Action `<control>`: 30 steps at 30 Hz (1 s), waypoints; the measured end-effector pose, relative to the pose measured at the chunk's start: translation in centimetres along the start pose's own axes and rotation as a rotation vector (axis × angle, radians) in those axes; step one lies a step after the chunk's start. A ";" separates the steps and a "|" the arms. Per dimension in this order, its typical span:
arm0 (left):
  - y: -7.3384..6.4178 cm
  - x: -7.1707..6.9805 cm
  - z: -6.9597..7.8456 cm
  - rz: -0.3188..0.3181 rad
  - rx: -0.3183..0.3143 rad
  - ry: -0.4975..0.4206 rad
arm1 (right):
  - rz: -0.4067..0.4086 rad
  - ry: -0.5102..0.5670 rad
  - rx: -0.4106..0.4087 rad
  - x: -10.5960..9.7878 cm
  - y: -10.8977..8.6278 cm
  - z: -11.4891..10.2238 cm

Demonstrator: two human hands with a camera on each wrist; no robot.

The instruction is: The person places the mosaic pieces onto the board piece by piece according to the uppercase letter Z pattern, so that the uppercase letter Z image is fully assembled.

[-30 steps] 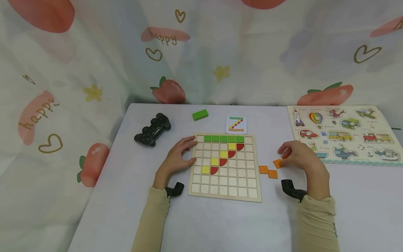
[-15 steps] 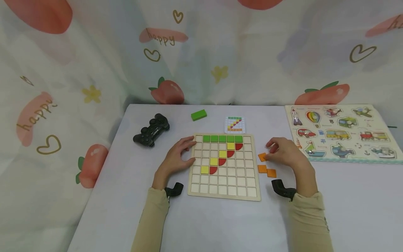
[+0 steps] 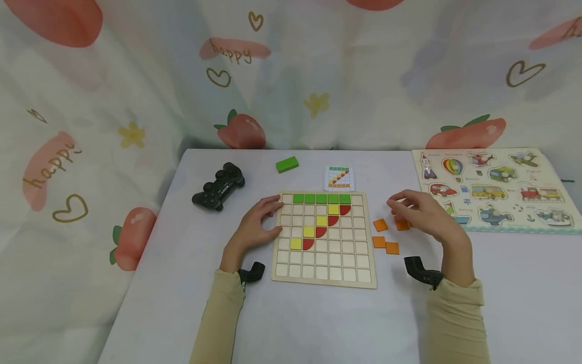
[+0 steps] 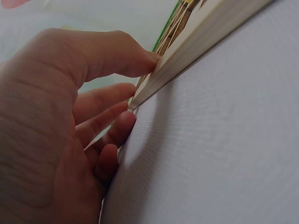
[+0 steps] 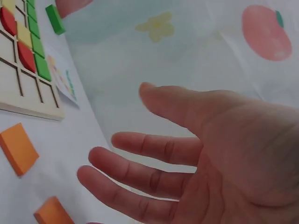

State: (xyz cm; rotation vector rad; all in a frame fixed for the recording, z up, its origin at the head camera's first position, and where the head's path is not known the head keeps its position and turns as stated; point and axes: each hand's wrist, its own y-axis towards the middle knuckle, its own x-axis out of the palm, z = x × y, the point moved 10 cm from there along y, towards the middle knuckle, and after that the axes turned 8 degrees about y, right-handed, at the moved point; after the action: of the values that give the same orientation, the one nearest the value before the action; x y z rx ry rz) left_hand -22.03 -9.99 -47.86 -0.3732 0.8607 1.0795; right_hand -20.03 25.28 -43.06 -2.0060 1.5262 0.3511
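Note:
My left hand rests at the left edge of a wooden grid board, its thumb and fingertips on the rim. In the left wrist view, the thumb presses the side of the wooden frame. Green squares, yellow squares and red quarter-round pieces sit in the board's cells. Right of the board, my right hand hovers with fingers extended and nothing in them, as the right wrist view confirms. Below its fingers lies an orange tile, partly covered. Another orange tile lies between it and the board, with two more close below.
Behind the board lie a small pattern card and a green block. A black game controller is at the back left. A picture puzzle board covers the back right corner of the table, close to my right hand.
My right hand brought an orange tile left toward the board, let it go, then drew back right over another orange tile. The left hand stays at the board's edge.

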 end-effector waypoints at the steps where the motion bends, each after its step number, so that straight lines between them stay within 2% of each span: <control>1: 0.0 0.0 0.0 -0.002 -0.003 0.000 | 0.012 0.020 -0.002 -0.3 -0.1 0.1; 6: 0.1 0.1 -0.1 -0.011 -0.013 -0.001 | 0.066 0.037 0.011 -2.3 -1.0 1.2; 10: 0.1 0.2 -0.2 -0.014 -0.019 -0.008 | 0.043 0.058 0.017 -2.6 -1.2 2.0; 18: 0.0 0.3 -0.4 -0.015 -0.016 -0.001 | 0.003 -0.169 0.025 -1.5 -0.5 2.4; 22: 0.0 0.3 -0.4 -0.015 -0.015 -0.001 | -0.006 -0.196 0.050 -1.2 -0.3 3.1; 30: 0.0 0.1 -0.2 -0.013 -0.016 0.003 | 0.098 -0.234 -0.005 -1.3 1.0 3.4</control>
State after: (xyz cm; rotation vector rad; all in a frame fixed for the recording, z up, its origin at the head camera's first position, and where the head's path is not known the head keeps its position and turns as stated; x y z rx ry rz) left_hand -22.12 -10.04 -48.09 -0.3933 0.8518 1.0746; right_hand -20.94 28.18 -45.37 -1.8250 1.4789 0.6075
